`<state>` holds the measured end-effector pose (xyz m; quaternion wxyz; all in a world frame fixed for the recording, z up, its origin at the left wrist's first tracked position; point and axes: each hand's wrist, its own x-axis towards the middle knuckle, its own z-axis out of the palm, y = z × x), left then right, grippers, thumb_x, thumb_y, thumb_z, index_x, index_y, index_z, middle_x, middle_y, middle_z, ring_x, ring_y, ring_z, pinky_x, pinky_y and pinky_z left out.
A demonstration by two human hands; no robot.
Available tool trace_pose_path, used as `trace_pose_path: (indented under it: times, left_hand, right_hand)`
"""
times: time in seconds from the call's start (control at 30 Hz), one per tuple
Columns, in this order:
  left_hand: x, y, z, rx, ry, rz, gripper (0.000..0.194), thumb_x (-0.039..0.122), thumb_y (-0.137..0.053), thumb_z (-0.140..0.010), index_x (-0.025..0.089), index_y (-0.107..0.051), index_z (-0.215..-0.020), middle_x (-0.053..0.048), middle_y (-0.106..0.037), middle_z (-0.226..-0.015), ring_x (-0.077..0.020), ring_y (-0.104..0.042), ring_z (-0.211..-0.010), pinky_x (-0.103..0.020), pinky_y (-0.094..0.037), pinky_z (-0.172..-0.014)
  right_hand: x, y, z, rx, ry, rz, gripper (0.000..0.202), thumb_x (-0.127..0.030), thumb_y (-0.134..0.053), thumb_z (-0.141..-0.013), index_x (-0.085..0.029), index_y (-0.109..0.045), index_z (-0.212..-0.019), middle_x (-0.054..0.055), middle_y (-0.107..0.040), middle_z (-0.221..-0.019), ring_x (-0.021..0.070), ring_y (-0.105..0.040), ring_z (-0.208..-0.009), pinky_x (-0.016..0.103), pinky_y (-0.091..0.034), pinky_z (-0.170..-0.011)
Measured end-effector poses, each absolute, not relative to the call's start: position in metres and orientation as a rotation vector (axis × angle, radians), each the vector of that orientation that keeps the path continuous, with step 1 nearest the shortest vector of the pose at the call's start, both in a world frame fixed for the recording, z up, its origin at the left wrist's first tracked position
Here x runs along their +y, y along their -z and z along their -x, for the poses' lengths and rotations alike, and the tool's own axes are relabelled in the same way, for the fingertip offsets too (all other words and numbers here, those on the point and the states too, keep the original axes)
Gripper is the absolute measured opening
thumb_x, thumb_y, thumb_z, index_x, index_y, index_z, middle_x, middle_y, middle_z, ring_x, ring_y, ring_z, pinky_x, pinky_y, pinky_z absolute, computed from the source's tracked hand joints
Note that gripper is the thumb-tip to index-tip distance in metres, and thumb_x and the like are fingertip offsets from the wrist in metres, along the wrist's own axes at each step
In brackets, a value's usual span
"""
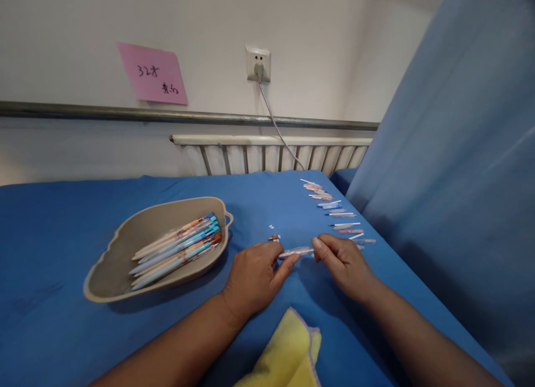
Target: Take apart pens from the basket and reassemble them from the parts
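Observation:
Between my two hands lies a clear pinkish pen barrel (297, 252), held level just above the blue cloth. My left hand (254, 273) grips its left part between thumb and fingers. The fingers of my right hand (343, 261) are pinched at its right end; whether they hold the barrel itself or a thin part in it, I cannot make out. Just beyond my left hand sit a small brown pen piece (273, 238) and tiny white bits (271, 226). Pen parts, among them white refills (350, 225), lie in groups along the right side.
A beige tray (112, 264) holding several assembled pens (179, 248) stands on the left. A yellow cloth (288, 351) lies in front of me. Behind the bed are a white rail (267, 140) and a plugged-in cable (271, 117). A blue curtain (451, 170) hangs at the right.

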<state>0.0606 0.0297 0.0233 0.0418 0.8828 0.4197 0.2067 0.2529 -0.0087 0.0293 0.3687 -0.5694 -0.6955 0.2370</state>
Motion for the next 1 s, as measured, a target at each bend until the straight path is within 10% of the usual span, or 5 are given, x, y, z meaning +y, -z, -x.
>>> trace_pose_path:
  times: [1.0]
  left_hand:
    - [0.0293,-0.0223,-0.0607,1.286,-0.532,-2.719,0.020,0.030,-0.043,-0.088,0.020,-0.054,-0.076,-0.004,-0.062,-0.076,-0.0180,-0.057,-0.069,-0.027,-0.036,-0.061]
  right_hand:
    - [-0.0076,-0.0243,-0.2507,-1.785,-0.620,1.469,0.043,-0.042,-0.031,-0.094,-0.020,-0.038,-0.058,-0.004,-0.038,-0.051,0.0107,-0.039,-0.050,0.024,-0.029,-0.052]
